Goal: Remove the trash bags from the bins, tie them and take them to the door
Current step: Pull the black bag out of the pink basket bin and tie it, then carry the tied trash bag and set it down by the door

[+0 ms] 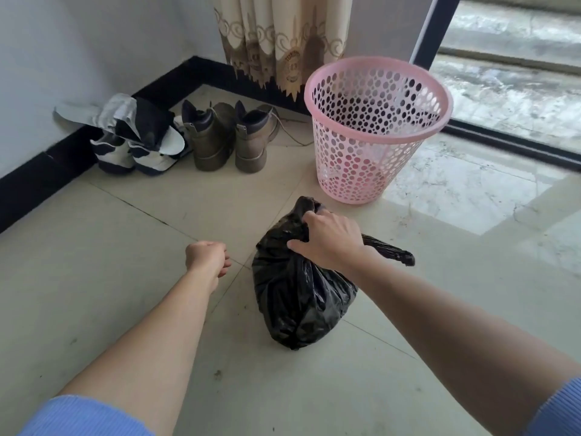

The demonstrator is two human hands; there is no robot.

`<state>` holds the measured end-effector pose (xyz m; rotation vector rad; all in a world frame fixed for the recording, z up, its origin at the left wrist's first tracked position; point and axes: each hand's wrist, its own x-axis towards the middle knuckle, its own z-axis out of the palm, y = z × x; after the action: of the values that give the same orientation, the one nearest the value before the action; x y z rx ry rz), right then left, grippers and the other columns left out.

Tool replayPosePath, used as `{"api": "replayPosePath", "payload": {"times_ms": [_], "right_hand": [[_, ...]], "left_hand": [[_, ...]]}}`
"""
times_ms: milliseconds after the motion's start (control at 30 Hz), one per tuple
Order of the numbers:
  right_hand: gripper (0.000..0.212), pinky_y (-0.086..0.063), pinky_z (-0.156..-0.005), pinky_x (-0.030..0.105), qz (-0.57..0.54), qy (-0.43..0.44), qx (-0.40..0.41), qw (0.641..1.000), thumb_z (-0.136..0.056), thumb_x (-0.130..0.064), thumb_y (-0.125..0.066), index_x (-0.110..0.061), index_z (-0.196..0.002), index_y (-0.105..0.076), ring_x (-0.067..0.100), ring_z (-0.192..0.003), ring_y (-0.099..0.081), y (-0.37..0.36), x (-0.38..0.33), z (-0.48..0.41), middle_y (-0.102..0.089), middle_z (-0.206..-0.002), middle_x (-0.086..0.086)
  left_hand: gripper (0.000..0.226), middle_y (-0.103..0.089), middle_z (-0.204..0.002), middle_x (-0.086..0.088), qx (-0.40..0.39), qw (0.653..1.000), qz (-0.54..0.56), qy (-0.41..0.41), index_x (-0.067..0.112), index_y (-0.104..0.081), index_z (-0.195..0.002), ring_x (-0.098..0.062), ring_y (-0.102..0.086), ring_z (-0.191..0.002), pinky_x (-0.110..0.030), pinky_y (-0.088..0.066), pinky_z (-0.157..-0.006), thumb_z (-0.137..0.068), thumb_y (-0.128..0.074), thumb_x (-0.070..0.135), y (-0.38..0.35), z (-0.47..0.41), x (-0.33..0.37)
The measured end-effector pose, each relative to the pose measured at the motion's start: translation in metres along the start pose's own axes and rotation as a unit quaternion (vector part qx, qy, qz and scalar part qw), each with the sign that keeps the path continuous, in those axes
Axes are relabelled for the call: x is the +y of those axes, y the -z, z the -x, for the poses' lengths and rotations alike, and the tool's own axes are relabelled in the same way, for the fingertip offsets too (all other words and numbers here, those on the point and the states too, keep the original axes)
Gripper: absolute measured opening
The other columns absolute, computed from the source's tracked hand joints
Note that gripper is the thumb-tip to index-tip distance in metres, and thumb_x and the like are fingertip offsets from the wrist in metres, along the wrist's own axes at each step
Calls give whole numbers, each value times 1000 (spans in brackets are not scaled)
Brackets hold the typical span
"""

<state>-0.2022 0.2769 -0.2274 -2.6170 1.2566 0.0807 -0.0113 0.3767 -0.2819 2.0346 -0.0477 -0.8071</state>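
A full black trash bag point(298, 297) stands on the pale tiled floor in the middle of the view. My right hand point(330, 239) grips the gathered top of the bag, and twisted ends of plastic stick out on both sides of the fist. My left hand point(207, 258) hovers to the left of the bag, fingers curled into a loose fist with nothing in it. Behind the bag stands a pink perforated plastic bin point(374, 133) with no bag inside.
Brown boots point(229, 140) and white and navy sneakers point(132, 152) under a cloth sit by the black baseboard at the back left. A patterned curtain point(279, 42) hangs behind the bin. A glass sliding door and its track point(509, 143) run along the right.
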Motion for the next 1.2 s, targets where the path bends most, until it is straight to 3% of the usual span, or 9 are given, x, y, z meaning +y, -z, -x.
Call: {"api": "replayPosePath", "payload": {"times_ms": [100,233,367,567,833,1000,1100,1200], "right_hand": [[59,-47,-70,37,-6,-33,-18,999,-83,-65,-54,-17,-119,-52,33,-91,-60,-14,12,6,-58,-110,8],[56,-46,-73,38,-12,-97,-137,986,-81,-58,-60,-20,-121,-49,33,-95,-62,-23,30,50,-62,-106,7],[33,-45,-70,35,-80,-151,-167,971,-84,-40,-58,-16,-106,-53,30,-89,-61,12,29,94,-65,-93,6],[33,-39,-71,34,-132,-244,-156,948,-87,-36,-55,-13,-111,-54,31,-91,-56,126,25,159,-64,-103,10],[37,-46,-68,35,-173,-393,-150,890,-81,-42,-60,-17,-107,-55,29,-84,-57,326,35,294,-65,-96,7],[37,-46,-70,35,-198,-497,-113,837,-80,-41,-61,-17,-108,-54,31,-86,-57,435,41,381,-66,-101,8],[44,-44,-76,33,-221,-556,-77,797,-81,-40,-62,-20,-120,-53,30,-103,-59,481,42,435,-65,-112,5],[47,-43,-77,31,-229,-606,-45,761,-81,-39,-62,-23,-124,-53,28,-106,-60,517,38,498,-64,-117,3]], "left_hand": [[14,-59,-68,-11,-8,999,-44,3,8,-58,-82,-23,-57,-57,-26,-45,-48,-88,-47,3,2,3,-25],[18,-60,-67,-11,-27,991,-115,60,12,-57,-73,-22,-56,-54,-22,-42,-48,-87,-49,5,17,48,-52],[15,-64,-65,-9,-65,979,-167,100,13,-61,-75,-21,-58,-54,-23,-46,-53,-85,-51,8,38,121,-36],[22,-66,-64,-7,-116,962,-230,89,17,-59,-65,-27,-66,-67,-36,-56,-72,-86,-55,16,76,221,50],[25,-65,-65,-8,-192,941,-271,62,17,-57,-63,-27,-62,-65,-36,-55,-71,-87,-52,13,103,390,213],[19,-71,-79,-15,-333,868,-368,-12,20,-57,-64,-35,-69,-83,-41,-57,-80,-82,-53,15,101,492,288],[18,-68,-79,-9,-395,801,-439,-93,22,-58,-67,-32,-65,-82,-34,-54,-74,-81,-51,14,97,548,318],[14,-69,-83,-6,-441,715,-515,-172,22,-61,-73,-27,-64,-84,-31,-51,-73,-82,-51,16,95,603,338]]}}
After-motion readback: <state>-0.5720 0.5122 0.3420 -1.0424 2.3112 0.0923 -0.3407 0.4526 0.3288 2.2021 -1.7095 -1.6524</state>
